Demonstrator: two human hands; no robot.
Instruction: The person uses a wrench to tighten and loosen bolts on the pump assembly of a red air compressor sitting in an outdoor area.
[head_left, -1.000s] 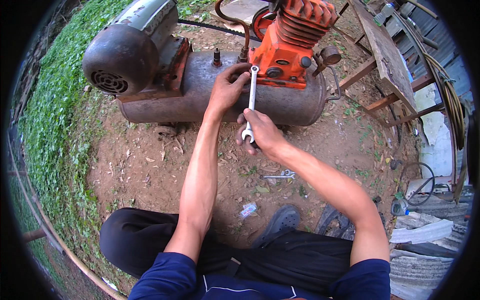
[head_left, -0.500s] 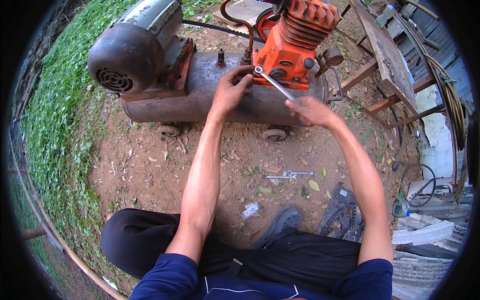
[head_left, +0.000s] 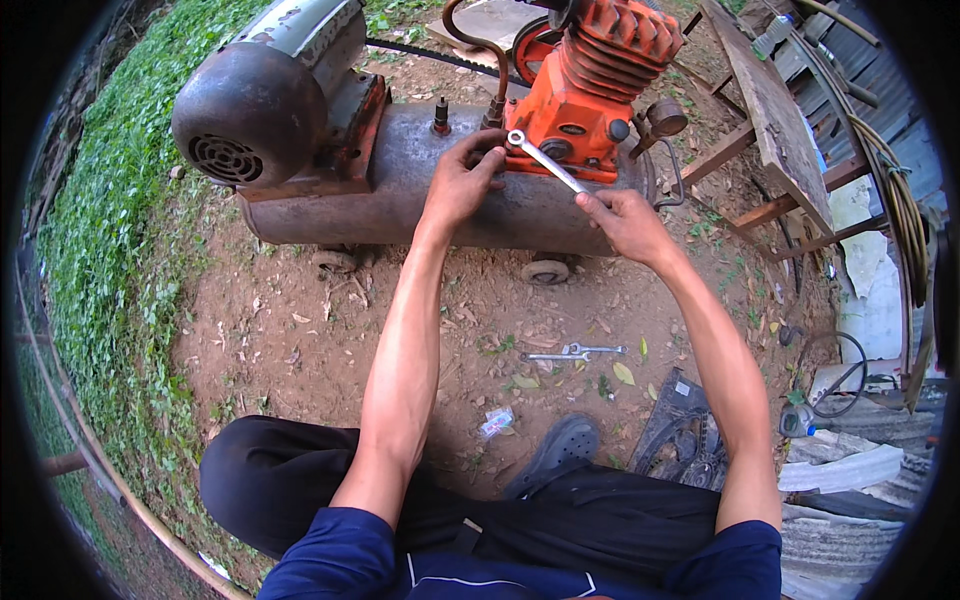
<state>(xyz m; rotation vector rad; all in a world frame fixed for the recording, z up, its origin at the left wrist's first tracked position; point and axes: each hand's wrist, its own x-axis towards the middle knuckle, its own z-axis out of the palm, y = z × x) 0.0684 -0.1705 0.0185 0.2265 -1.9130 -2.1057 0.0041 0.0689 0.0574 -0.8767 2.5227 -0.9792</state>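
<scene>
My right hand (head_left: 632,224) grips a combination wrench (head_left: 552,166) by its lower end, thumb along the shaft. The wrench slants up to the left, its ring end beside the base of the orange compressor pump (head_left: 585,110). My left hand (head_left: 464,182) is closed just left of that ring, fingers curled toward the pump's corner below a copper-coloured pipe (head_left: 497,90). What its fingertips hold, if anything, is hidden. Under both hands lies the rusty air tank (head_left: 420,215), standing on small wheels.
An electric motor (head_left: 250,115) sits on the tank's left end, a belt (head_left: 430,58) running behind. A pressure gauge (head_left: 667,118) stands at the right. More wrenches (head_left: 575,354) lie on the dirt near a plastic wrapper (head_left: 496,422). A wooden bench (head_left: 775,130) stands at right.
My right hand, blurred before, now shows sharply, a little higher and farther right on the wrench. The ring end stays almost in place, and my left hand has barely moved.
</scene>
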